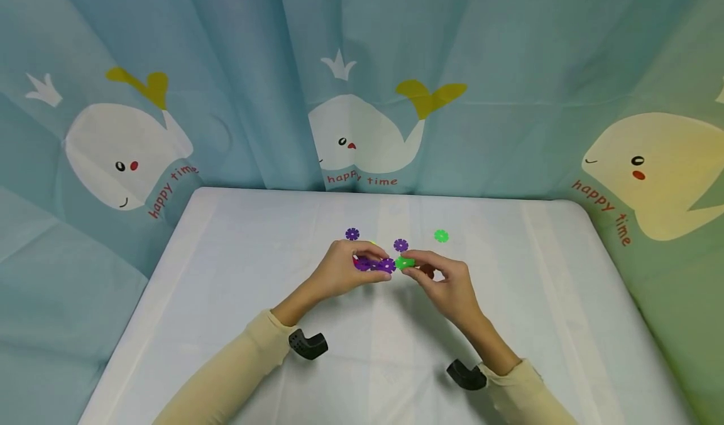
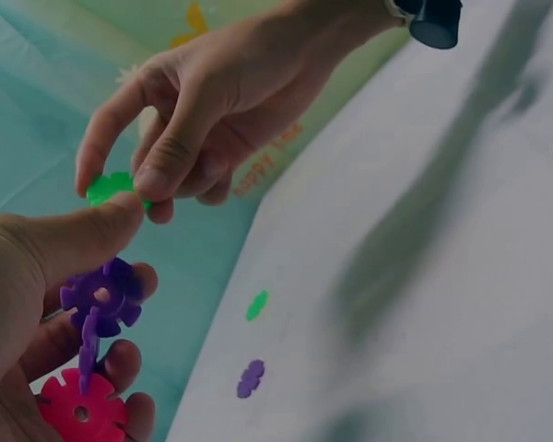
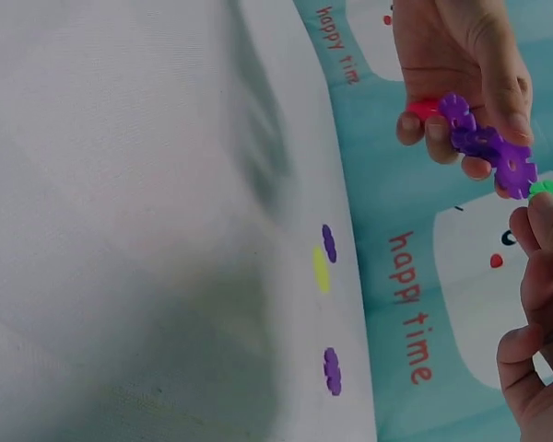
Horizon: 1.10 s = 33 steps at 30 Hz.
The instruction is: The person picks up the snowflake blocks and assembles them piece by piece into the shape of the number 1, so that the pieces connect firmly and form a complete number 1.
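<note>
My left hand [image 1: 339, 271] holds a short chain of notched plastic discs over the table. In the right wrist view the chain's purple discs [image 3: 484, 143] run out past the fingertips. A pink-red disc [image 2: 81, 410] sits at the chain's other end, by the left palm. Between thumb and fingers, my right hand [image 1: 452, 283] pinches a green notched disc [image 1: 404, 263]. Its edge meets the end purple disc of the chain. Seen from the left wrist, the left thumb overlaps the green disc's lower edge.
On the white table [image 1: 317, 387], beyond the hands, lie a purple disc [image 1: 352, 234], another purple disc [image 1: 401, 245], a loose green disc [image 1: 441, 236] and a yellow disc [image 3: 321, 269]. A blue-green curtain [image 1: 237, 85] with whale prints hangs behind the table's far edge.
</note>
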### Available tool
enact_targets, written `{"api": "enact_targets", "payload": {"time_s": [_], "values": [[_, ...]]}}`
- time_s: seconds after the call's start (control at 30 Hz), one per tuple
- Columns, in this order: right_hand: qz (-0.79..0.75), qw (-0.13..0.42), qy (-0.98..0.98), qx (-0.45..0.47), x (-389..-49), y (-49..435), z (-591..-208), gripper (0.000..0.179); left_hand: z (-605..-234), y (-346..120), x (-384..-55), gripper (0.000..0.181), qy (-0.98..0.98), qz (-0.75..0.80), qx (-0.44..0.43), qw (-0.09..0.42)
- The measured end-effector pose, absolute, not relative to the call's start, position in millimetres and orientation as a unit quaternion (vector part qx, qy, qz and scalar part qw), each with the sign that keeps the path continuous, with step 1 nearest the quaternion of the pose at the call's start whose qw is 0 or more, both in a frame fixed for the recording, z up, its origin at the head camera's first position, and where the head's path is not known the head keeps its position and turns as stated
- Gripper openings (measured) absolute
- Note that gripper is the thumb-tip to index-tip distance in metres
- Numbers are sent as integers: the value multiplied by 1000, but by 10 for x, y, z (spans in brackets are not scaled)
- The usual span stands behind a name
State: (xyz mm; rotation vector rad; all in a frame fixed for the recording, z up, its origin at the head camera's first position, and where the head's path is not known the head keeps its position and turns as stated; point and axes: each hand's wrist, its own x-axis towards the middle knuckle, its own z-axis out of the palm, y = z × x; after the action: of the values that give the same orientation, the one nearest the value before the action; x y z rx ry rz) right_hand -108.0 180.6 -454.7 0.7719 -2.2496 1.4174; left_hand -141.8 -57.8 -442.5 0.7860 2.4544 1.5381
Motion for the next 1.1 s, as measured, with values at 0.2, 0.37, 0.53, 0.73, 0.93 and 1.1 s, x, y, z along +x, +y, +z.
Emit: {"api": "enact_targets", "payload": {"time_s": [0.2, 0.37, 0.53, 0.73, 0.93, 1.1], "values": [[490, 209, -794, 293, -1076, 1810, -4589, 35, -4429, -572, -1412, 29, 811, 518, 258, 80], [485, 215, -789, 311, -1067, 1812, -4634, 37, -4435, -565, -1412, 29, 812, 513, 264, 85], [494, 220, -782, 310, -1063, 1796, -4648, 38, -4428, -541, -1419, 28, 812, 509, 275, 82], [510, 227, -769, 313, -1060, 1758, -4674, 38, -4411, -515, -1421, 25, 818, 498, 275, 84], [509, 238, -764, 317, -1063, 1722, -4710, 37, -4426, -499, -1413, 24, 820, 498, 270, 82], [519, 232, -766, 301, -1059, 1715, -4731, 34, -4447, -491, -1403, 25, 816, 505, 271, 75]]}}
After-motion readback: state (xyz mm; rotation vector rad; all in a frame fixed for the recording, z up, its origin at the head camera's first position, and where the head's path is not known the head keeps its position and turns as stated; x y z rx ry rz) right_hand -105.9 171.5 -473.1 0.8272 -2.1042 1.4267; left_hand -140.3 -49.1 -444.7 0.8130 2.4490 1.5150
